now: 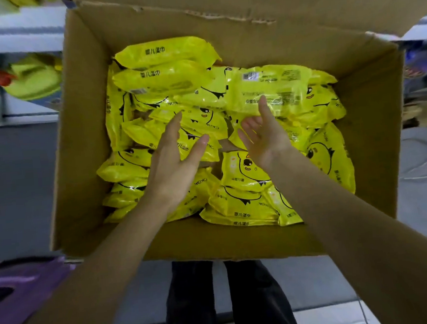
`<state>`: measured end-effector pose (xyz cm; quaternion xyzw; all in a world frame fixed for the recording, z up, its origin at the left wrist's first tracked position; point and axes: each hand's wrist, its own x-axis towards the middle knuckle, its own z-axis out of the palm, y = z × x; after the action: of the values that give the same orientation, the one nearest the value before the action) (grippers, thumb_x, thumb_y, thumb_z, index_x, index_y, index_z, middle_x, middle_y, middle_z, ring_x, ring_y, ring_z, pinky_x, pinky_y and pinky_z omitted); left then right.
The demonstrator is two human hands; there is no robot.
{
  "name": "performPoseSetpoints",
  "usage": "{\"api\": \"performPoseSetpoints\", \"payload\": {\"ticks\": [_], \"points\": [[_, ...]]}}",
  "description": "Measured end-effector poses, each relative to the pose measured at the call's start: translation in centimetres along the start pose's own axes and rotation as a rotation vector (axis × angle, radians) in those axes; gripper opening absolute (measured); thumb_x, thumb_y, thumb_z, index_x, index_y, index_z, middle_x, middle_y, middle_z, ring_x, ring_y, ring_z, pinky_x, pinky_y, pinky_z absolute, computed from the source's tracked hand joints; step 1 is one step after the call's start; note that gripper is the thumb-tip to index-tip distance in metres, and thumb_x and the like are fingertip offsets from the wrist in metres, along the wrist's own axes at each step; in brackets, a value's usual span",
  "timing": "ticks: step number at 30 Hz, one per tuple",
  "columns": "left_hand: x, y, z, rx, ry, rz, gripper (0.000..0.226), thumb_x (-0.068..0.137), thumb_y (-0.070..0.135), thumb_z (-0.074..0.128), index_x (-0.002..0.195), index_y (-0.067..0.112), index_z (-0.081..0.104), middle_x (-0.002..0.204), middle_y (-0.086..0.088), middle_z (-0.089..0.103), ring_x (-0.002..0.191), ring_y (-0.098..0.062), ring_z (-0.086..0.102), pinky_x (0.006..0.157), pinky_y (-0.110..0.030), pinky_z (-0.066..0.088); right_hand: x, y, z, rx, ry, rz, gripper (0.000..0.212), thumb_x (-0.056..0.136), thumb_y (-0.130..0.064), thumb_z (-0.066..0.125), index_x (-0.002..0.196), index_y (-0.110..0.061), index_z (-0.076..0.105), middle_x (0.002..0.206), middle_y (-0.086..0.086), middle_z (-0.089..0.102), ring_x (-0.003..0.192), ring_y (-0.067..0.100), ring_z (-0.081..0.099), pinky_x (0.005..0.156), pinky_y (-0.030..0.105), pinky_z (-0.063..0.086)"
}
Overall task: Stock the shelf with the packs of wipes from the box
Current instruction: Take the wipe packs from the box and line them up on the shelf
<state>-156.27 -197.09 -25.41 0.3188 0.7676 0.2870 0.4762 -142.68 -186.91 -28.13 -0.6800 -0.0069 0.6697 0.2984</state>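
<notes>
Glossy yellow packs of wipes, each printed with a black-lined chick, fill the box. The left hand and right hand both have a wide grip.

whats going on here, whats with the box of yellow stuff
A person is reaching both hands into an open cardboard box piled with yellow packs of wipes. The left hand is spread open over the middle of the pile. The right hand is open at the near edge of a pack lying barcode side up. Neither hand grips a pack yet.

yellow packs — black duck print, brown box
</notes>
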Motion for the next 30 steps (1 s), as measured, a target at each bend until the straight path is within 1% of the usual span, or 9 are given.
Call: {"api": "performPoseSetpoints", "payload": {"ticks": [5,10,15,17,19,22,26,28,30], "points": [[0.4,-0.5,0.3,0.036,0.021,-0.044,0.066,0.093,0.043,0.055,0.151,0.027,0.028,0.155,0.003,0.034,0.139,-0.012,0.035,0.114,-0.041,0.032,0.2,-0.6,1.1,0.103,0.033,0.120,0.039,0.085,-0.044,0.067,0.099,-0.008,0.059,0.110,0.001,0.062,0.095,0.013,0.059,0.042,0.026,0.051],[0.6,0.0,0.8,0.030,0.028,-0.065,0.063,0.093,0.043,0.056,0.149,0.026,0.033,0.152,0.004,0.038,0.139,-0.009,0.035,0.113,-0.038,0.033,1.1,-0.9,1.1,0.147,0.067,0.081,0.027,0.082,-0.032,0.073,0.088,-0.009,0.060,0.109,0.005,0.069,0.095,0.013,0.067,0.083,0.027,0.057],[0.6,1.2,1.6,0.071,0.103,-0.052,0.046,0.096,0.036,0.055,0.138,0.018,0.050,0.136,-0.001,0.055,0.129,-0.011,0.047,0.096,-0.024,0.037,-0.4,-0.8,-1.2,0.024,0.059,0.033,0.035,0.083,-0.026,0.074,0.110,-0.009,0.059,0.102,0.009,0.069,0.088,0.014,0.068,0.075,0.023,0.057],[0.5,1.5,2.1,0.054,0.103,-0.063,0.042,0.096,0.034,0.055,0.135,0.018,0.054,0.134,-0.001,0.058,0.126,-0.011,0.050,0.094,-0.024,0.038,-1.4,-0.1,-3.1,-0.071,0.065,0.020,0.020,0.084,-0.025,0.072,0.088,-0.015,0.056,0.092,0.006,0.067,0.088,0.015,0.065,0.080,0.024,0.056],[0.4,1.9,3.0,0.061,0.081,-0.059,0.040,0.096,0.033,0.056,0.132,0.017,0.056,0.134,-0.003,0.058,0.125,-0.014,0.051,0.101,-0.029,0.041,-2.3,0.5,-5.2,-0.126,0.067,0.000,0.027,0.084,-0.021,0.072,0.074,-0.018,0.047,0.084,0.002,0.063,0.081,0.013,0.061,0.079,0.023,0.053],[0.0,2.5,4.7,0.135,0.032,-0.015,0.040,0.096,0.030,0.056,0.133,0.015,0.056,0.139,-0.004,0.054,0.127,-0.020,0.050,0.104,-0.028,0.039,-2.8,1.2,-7.6,-0.086,0.001,0.004,0.030,0.087,-0.013,0.068,0.069,-0.019,0.045,0.072,-0.004,0.064,0.063,0.008,0.056,0.063,0.020,0.049],[-0.4,3.6,7.3,0.117,-0.036,-0.036,0.046,0.097,0.033,0.054,0.140,0.019,0.049,0.140,-0.001,0.051,0.119,-0.008,0.048,0.102,-0.022,0.036,-3.3,1.2,-8.9,-0.105,-0.004,-0.025,0.023,0.090,-0.007,0.063,0.080,-0.019,0.046,0.062,-0.006,0.055,0.041,-0.002,0.049,0.045,0.015,0.042],[-0.4,3.9,8.1,0.108,-0.065,-0.086,0.050,0.098,0.038,0.051,0.144,0.020,0.044,0.145,-0.001,0.046,0.123,-0.007,0.046,0.102,-0.022,0.033,-3.8,1.1,-8.7,-0.117,-0.041,0.005,0.023,0.090,-0.009,0.063,0.104,-0.025,0.053,0.080,-0.005,0.057,0.050,-0.002,0.051,0.057,0.017,0.043],[-0.5,4.3,8.5,0.117,-0.096,-0.102,0.052,0.098,0.039,0.050,0.146,0.020,0.041,0.148,-0.002,0.042,0.115,-0.003,0.046,0.093,-0.015,0.030,-4.3,0.9,-8.4,-0.042,-0.075,0.057,0.046,0.090,-0.008,0.062,0.130,-0.027,0.047,0.092,-0.006,0.062,0.065,0.001,0.053,0.072,0.022,0.041]]}}
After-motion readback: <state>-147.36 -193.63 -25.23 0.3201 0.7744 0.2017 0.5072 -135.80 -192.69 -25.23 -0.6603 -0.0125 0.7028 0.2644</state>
